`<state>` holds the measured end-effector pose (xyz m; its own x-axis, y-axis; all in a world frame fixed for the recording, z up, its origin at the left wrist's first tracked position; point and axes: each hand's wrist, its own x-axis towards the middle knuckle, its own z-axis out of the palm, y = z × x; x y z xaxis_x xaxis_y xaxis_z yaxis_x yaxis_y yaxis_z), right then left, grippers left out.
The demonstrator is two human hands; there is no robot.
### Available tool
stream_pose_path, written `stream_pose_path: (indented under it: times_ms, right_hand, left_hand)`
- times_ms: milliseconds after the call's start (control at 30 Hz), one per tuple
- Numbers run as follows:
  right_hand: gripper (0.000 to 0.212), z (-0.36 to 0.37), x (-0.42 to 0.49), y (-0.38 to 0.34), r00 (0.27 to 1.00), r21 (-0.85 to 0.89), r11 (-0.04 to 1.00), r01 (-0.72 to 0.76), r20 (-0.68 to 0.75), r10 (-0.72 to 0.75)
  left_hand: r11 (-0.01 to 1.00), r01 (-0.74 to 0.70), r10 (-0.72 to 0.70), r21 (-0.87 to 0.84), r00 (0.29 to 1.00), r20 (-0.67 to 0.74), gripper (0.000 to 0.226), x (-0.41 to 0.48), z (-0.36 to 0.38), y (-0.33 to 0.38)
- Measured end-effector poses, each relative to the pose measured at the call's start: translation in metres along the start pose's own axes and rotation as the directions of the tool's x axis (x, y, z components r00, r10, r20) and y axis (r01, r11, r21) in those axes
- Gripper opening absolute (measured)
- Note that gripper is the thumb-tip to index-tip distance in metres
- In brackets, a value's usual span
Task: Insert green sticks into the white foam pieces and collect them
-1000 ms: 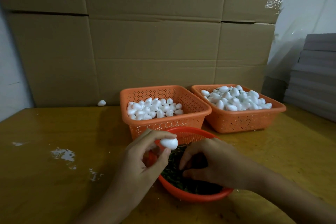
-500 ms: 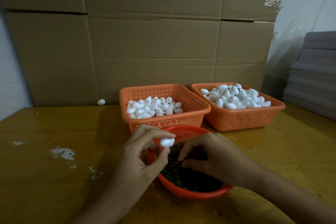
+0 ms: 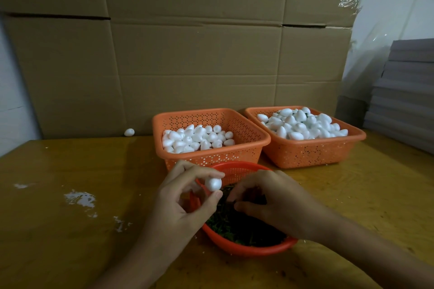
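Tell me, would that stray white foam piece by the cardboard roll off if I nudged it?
Probably: the foam piece is egg-shaped and lies loose on the flat table, so it would likely roll in a wobbly curve. It looks very light too: the left hand merely pinches a second piece.

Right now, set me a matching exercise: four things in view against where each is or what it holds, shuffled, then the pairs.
Things:
1. left hand
2. right hand
3. round basket
4. stray foam piece

Places or states:
A. on the table by the cardboard
B. pinches a white foam piece
C. holds green sticks
D. reaches into the round basket

Pairs: 1-B, 2-D, 3-C, 4-A.
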<state>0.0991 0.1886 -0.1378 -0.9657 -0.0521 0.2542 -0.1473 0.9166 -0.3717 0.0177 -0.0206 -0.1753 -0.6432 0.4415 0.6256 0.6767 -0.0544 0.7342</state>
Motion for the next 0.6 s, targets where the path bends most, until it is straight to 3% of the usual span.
stream_pose_path:
  times_ms: [600]
  right_hand:
    - [0.014, 0.003, 0.0002, -0.0013, 0.981, 0.28, 0.959, 0.04, -0.193, 0.015]
  left_hand:
    - [0.994, 0.069, -0.071, -0.08, 0.997, -0.026, 0.022, -0.0012, 0.0001, 0.0049]
